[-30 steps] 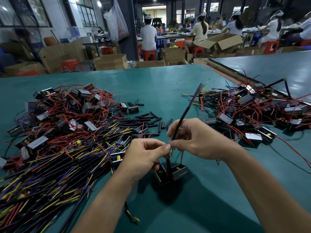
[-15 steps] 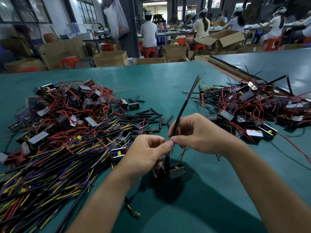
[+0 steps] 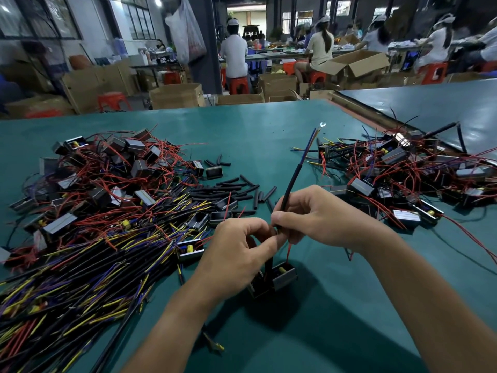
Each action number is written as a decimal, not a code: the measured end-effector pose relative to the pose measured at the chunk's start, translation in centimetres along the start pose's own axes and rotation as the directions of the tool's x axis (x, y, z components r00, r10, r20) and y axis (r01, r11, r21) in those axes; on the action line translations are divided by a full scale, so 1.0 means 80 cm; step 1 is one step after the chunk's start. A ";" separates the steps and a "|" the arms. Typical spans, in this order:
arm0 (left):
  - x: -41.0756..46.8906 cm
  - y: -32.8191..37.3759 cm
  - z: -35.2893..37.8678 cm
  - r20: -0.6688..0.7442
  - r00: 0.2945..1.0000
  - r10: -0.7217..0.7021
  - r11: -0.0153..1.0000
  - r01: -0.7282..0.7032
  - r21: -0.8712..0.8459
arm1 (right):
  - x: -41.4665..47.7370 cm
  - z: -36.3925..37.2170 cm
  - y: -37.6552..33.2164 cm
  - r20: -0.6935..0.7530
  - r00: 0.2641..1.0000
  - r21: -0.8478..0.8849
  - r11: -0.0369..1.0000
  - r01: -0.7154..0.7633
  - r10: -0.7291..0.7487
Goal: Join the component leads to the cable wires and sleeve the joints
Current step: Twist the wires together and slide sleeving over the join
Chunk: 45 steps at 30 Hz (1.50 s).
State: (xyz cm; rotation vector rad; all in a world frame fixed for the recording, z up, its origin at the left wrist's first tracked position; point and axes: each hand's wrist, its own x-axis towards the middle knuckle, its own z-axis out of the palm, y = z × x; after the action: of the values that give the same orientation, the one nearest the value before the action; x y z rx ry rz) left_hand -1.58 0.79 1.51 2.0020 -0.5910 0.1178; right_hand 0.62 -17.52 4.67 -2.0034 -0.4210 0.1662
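Observation:
A black cable (image 3: pixel 291 184) rises up and away from my hands, its blue and yellow wires and a ring terminal at the far tip. My right hand (image 3: pixel 317 215) pinches the cable's lower end between thumb and fingers. My left hand (image 3: pixel 242 246) meets it fingertip to fingertip and pinches at the same joint, which the fingers hide. Below them hangs a small black-and-grey component (image 3: pixel 277 278) with a red lead (image 3: pixel 288 251), just above the green table (image 3: pixel 269 135).
A large heap of components, red leads and black cables (image 3: pixel 94 211) fills the left side. Loose black sleeves (image 3: pixel 236 189) lie beyond my hands. Another pile of components (image 3: pixel 403 170) sits at the right. Cardboard boxes and seated people are beyond the far edge.
The cable has tilted a little more upright and its ring terminal now shows at the tip. Both hands stay together at the joint, shifted slightly.

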 end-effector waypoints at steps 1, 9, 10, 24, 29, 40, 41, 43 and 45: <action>0.000 0.000 0.000 -0.002 1.000 -0.002 1.000 0.002 -0.002 | -0.001 0.000 0.000 0.000 1.000 -0.008 1.000 -0.003 0.003; -0.002 0.004 0.000 -0.062 0.990 0.124 0.983 -0.114 0.142 | -0.005 0.000 -0.007 0.026 0.997 -0.034 0.997 -0.073 0.074; -0.002 0.004 0.000 -0.064 0.991 0.117 0.985 -0.108 0.134 | -0.005 0.000 -0.008 0.024 0.997 -0.035 0.996 -0.077 0.078; 0.007 -0.003 -0.014 0.050 0.899 -0.435 0.872 0.434 -0.227 | -0.007 -0.002 -0.010 0.024 0.997 0.016 0.998 -0.068 0.068; 0.006 0.000 -0.012 0.130 0.893 -0.432 0.851 0.451 -0.270 | -0.007 -0.002 -0.009 0.026 1.000 -0.012 1.000 -0.015 0.015; 0.006 0.002 -0.007 0.092 0.913 -0.397 0.859 0.405 -0.313 | -0.004 -0.001 -0.003 0.016 0.999 -0.012 1.000 -0.029 0.029; 0.006 0.002 -0.006 0.087 0.916 -0.392 0.861 0.398 -0.316 | -0.004 -0.001 -0.003 0.011 0.999 -0.005 1.000 -0.031 0.031; 0.006 0.003 -0.006 0.070 0.922 -0.382 0.864 0.383 -0.326 | -0.004 0.000 -0.002 0.005 0.999 0.003 0.999 -0.035 0.035; 0.005 0.003 -0.005 0.053 0.924 -0.378 0.867 0.373 -0.330 | -0.004 0.001 -0.002 0.010 0.999 0.001 0.999 -0.039 0.039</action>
State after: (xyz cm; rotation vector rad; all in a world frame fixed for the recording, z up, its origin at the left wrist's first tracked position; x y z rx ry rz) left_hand -1.25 0.88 2.05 1.7424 -0.1832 -0.1968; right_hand 0.27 -17.52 4.76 -2.0116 -0.3880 0.2010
